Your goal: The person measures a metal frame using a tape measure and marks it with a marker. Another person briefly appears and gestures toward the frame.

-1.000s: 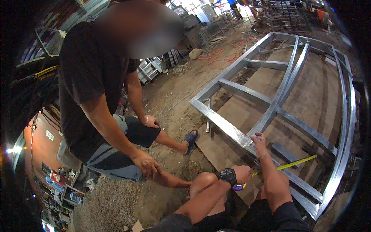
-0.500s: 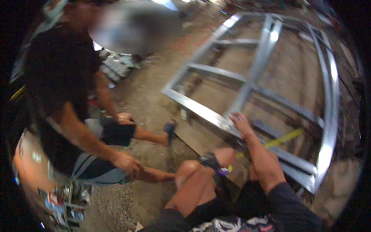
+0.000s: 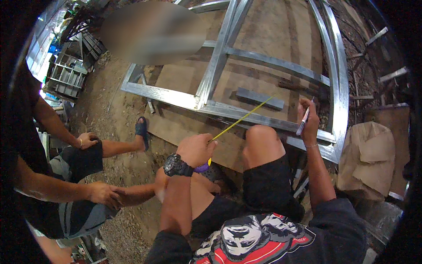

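My left hand (image 3: 196,149), with a black watch on the wrist, is closed around a tape measure body. Its yellow blade (image 3: 244,116) runs up and to the right over a grey metal frame (image 3: 162,93) that lies flat on plywood sheets (image 3: 176,127). My right hand (image 3: 309,121) holds a white marker (image 3: 303,124) tip-down against the frame's near rail, beside my right knee. A short loose piece of metal channel (image 3: 259,98) lies inside the frame by the far end of the blade.
Another person squats at my left, one hand (image 3: 88,141) on a knee and a sandalled foot (image 3: 141,128) near the frame's corner. A crumpled brown sack (image 3: 371,154) sits at right. Metal racks (image 3: 66,77) stand far left on dirt ground.
My head has tilted down and closer to the frame. My left hand has lifted off my knee with the tape measure, and my right hand now holds the marker at the near rail.
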A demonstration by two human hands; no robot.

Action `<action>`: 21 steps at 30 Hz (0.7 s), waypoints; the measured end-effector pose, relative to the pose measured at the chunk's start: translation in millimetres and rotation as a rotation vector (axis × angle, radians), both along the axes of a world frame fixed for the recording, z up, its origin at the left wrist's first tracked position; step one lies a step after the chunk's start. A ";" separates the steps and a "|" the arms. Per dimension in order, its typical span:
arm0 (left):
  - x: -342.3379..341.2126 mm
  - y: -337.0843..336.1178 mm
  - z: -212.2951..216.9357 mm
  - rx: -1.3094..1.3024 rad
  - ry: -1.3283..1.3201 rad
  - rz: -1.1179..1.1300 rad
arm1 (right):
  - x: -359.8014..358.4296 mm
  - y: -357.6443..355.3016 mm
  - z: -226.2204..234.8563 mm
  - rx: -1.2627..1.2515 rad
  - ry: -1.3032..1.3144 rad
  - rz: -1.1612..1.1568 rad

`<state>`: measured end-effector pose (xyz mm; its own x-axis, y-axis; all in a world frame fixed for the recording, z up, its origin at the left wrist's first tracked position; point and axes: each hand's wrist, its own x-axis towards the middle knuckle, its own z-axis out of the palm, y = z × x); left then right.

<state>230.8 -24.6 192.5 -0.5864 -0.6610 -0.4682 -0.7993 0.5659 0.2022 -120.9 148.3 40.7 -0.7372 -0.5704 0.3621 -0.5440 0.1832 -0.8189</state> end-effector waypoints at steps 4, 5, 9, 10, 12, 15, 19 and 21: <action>10.9 -0.3 -7.2 -0.021 0.051 0.006 | 3.8 25.1 -38.5 0.041 0.064 -0.058; 12.5 0.2 -7.9 -0.036 0.055 0.006 | 4.2 28.5 -41.3 0.062 0.146 -0.034; 14.2 7.9 -1.7 -0.100 0.167 0.124 | 11.2 37.0 -51.0 0.061 0.293 0.015; 15.4 8.7 -2.8 -0.114 0.200 0.139 | 12.0 37.6 -48.6 0.061 0.316 0.016; 17.4 8.1 0.2 -0.088 0.221 0.155 | 15.9 38.7 -44.4 0.061 0.362 0.012; 10.9 8.6 15.7 0.067 0.198 0.158 | 39.6 46.5 -33.3 0.008 0.341 0.064; 16.1 24.4 6.4 0.338 0.363 0.112 | 86.2 72.2 -22.1 0.002 0.283 0.224; 9.2 33.3 8.4 0.431 0.424 0.062 | 101.2 88.3 -16.7 0.031 0.206 0.291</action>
<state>240.0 8.6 200.9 -0.7467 -0.5025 -0.4358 -0.6281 0.3169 0.7107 -19.7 236.6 24.1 -0.4554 -0.7592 0.4650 -0.7299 0.0194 -0.6833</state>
